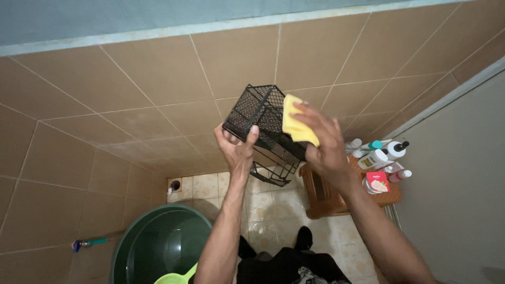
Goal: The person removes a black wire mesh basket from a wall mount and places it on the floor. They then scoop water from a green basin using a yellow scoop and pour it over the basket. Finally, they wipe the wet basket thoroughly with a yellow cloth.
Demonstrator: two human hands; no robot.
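Observation:
I hold a black wire mesh basket (258, 113) up in front of the tiled wall. My left hand (236, 150) grips its lower left edge, thumb over the rim. My right hand (323, 142) presses a yellow sponge (295, 126) against the basket's right side. The basket is tilted, with its open frame pointing down towards the floor.
Below stands a large dark green basin (158, 244) with a light green scoop (176, 274) inside. A small wooden stool (329, 197) at the right carries several bottles (386, 152) and a red box (377, 181). A floor drain (175, 185) sits in the corner. A razor (87, 243) lies along the left wall.

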